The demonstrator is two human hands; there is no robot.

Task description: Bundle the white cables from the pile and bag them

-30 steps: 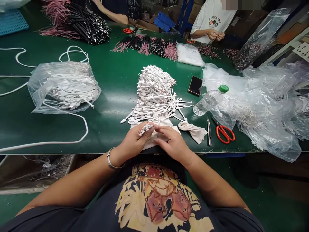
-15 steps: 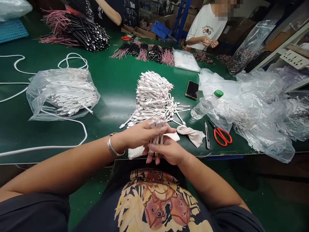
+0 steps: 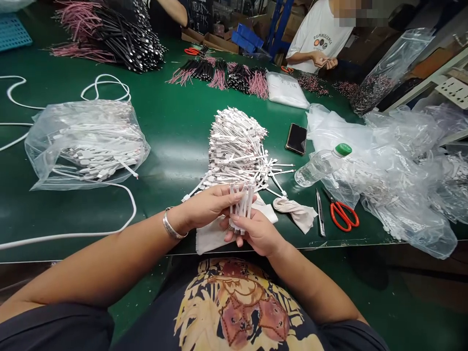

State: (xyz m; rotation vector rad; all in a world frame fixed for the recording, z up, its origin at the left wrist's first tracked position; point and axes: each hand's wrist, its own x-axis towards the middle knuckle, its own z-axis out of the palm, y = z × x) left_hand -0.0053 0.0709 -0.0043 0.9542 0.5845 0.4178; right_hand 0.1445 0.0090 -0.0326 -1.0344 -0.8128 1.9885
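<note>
Near the table's front edge, both my hands are closed around a small bundle of short white cables [image 3: 243, 204]. My left hand [image 3: 215, 201] grips the upper part, where thin bare wire ends stick up. The lower part, with metal connector ends pointing down, sits in my right hand [image 3: 259, 231], its thumb across the front. Just beyond lies a big pile of the same white cables [image 3: 236, 141], with several strays at its right. Under my hands rests a white cloth [image 3: 208, 236]; some fingers are hidden behind the bundle.
A plastic bag of white cables [image 3: 91, 141] lies left, beside a long white cord [image 3: 66, 236]. At right are a twisted cloth [image 3: 298, 212], a utility knife [image 3: 320, 214], red-handled scissors [image 3: 343, 214], a bottle [image 3: 316, 165], a phone [image 3: 296, 138] and plastic bags [image 3: 398, 180]. A co-worker [image 3: 318, 39] is across the table.
The bundle looks more fanned out, its cables spread apart at the top between my hands. The whole view has shifted slightly with my head.
</note>
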